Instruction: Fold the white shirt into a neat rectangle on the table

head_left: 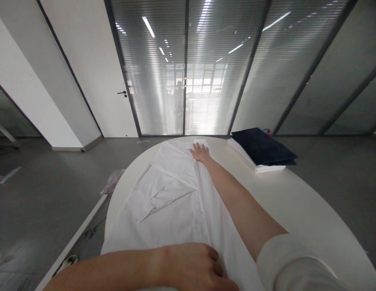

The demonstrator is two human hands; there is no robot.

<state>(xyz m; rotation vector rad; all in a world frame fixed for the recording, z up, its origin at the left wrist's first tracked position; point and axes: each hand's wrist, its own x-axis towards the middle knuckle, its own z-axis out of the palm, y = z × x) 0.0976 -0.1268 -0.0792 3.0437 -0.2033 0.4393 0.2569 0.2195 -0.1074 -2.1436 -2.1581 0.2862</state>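
Apparently partway: laid out, but not yet compact

The right hand [201, 152] lies at the upper middle of the frame, fingers spread on the top end of a white cloth shirt [175, 220] with a buttoned front. The left hand [196, 264], at the bottom centre, has its fingers bent; whether they pinch any cloth I cannot tell, as the lower edge cuts them off.

The shirt is spread lengthwise from the upper middle down to the bottom of the frame, on a white, round-edged surface [299, 206]. Laying it out looks largely done, and a creased sleeve-like flap [165, 198] crosses its front at centre left. The long body below is not folded up, so most of the compacting seems left. At right of centre sits a stack of folded white cloth [242, 154], topped by a folded dark navy cloth [263, 147].
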